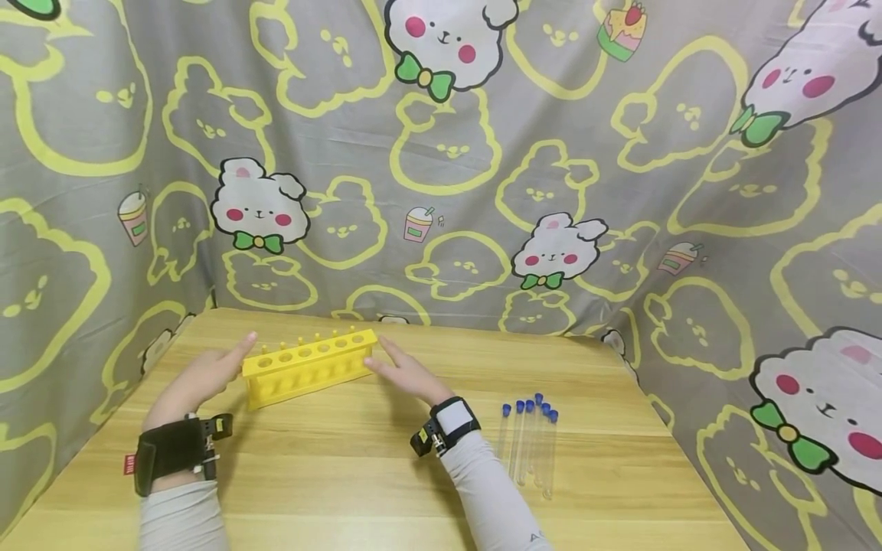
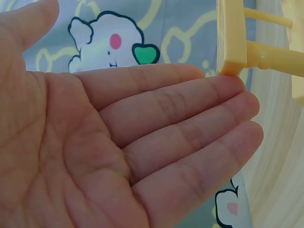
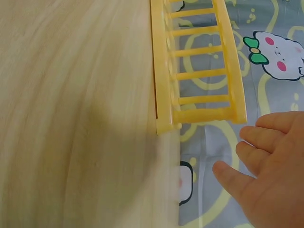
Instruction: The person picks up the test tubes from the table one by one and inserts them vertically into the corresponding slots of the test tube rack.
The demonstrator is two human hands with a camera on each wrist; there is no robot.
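Flanking the yellow rack [image 1: 310, 360] at either end, left grip [image 1: 207, 379] and right grip [image 1: 408, 375], straight-fingered and unclenched.

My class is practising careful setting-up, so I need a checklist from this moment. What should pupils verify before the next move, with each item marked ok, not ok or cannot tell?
1. Rack upright, holes facing up: ok.
2. Rack square to the table's back edge: not ok; it stands at a slant.
3. Six capped tubes for six holes: ok; each has a blue cap.
4. Tubes in the rack: not ok; they lie on the table to its right.
5. Firm grip on the rack: not ok; left hand and right hand are at its ends, not curled round it.
6. Right hand touching the rack: cannot tell.
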